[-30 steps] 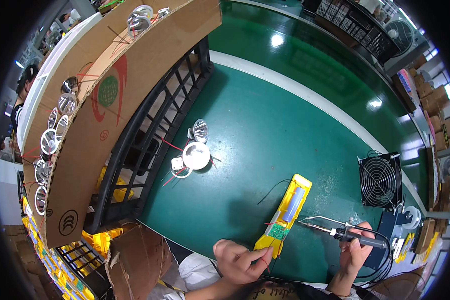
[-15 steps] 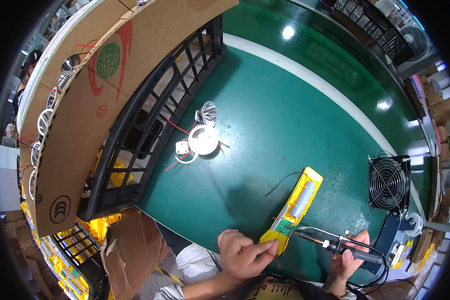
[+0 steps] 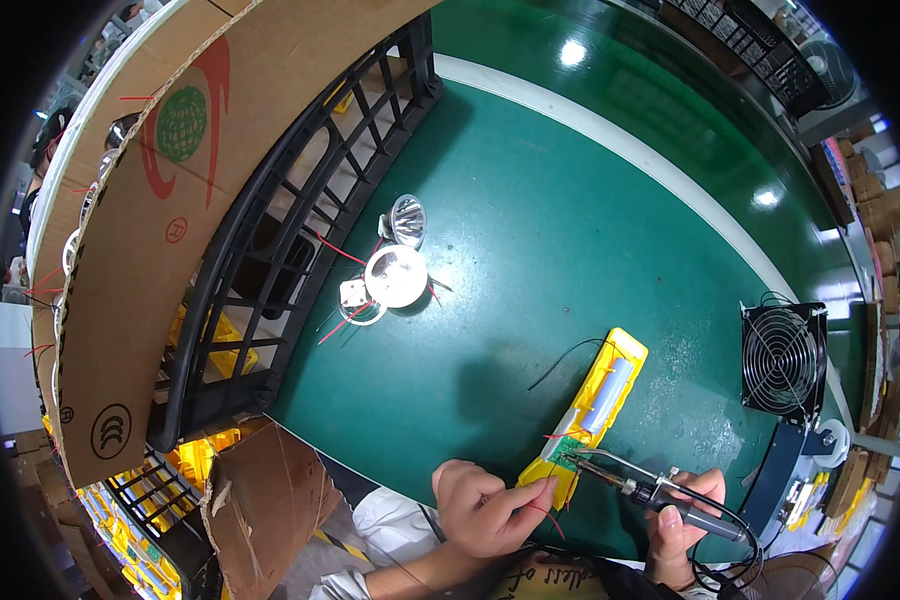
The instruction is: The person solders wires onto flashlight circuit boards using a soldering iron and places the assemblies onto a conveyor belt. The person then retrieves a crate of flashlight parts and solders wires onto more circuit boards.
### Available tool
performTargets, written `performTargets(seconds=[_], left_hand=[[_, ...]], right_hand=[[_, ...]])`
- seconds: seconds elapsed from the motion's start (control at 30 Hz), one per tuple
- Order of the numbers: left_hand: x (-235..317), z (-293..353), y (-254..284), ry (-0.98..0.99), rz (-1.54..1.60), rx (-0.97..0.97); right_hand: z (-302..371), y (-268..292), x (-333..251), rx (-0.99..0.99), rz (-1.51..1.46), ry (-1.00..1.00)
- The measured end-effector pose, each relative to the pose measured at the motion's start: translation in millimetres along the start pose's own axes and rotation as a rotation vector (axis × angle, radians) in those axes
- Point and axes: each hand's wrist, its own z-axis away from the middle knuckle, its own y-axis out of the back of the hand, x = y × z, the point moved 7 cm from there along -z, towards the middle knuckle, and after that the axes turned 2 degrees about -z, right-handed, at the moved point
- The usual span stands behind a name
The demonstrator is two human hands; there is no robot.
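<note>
A yellow plastic housing lies slanted on the green mat near me. In it sit a blue-grey cylindrical battery cell and a small green circuit board, with a loose black wire at its far end. My left hand is closed in a pinch on a thin red wire at the housing's near end. A soldering iron with a thin metal feed tube rests in my right hand, whose fingers wrap its dark handle. Its tip is at the board; actual contact cannot be made out.
Reflector lamp cups with red wires lie left of centre. A black plastic crate and a cardboard sheet border the left. On the right stand a black fan and a solder reel. Cables hang beside my right hand.
My right hand has moved the soldering iron leftward, bringing its tip closer over the board. My left hand keeps its pinch almost in place. The whole view has shifted slightly.
</note>
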Motion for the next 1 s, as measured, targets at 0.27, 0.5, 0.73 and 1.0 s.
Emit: performTargets(seconds=[0.27, 0.5, 0.73, 1.0], left_hand=[[0.0, -0.9, -0.1, 0.019, 0.000, 0.007], [-0.6, 0.2, -1.0, 0.019, 0.000, 0.008], [-0.5, 0.3, -1.3, 0.031, 0.002, 0.007], [0.3, -0.2, -1.3, 0.029, -0.003, 0.000]], right_hand=[[1.0, 3.4, 1.4, -0.143, -0.022, 0.021], [-0.1, 2.5, 3.0, 0.002, 0.019, 0.008], [0.2, 3.4, 3.1, 0.018, 0.018, 0.012], [-0.2, 2.3, -0.1, -0.155, -0.004, 0.014]])
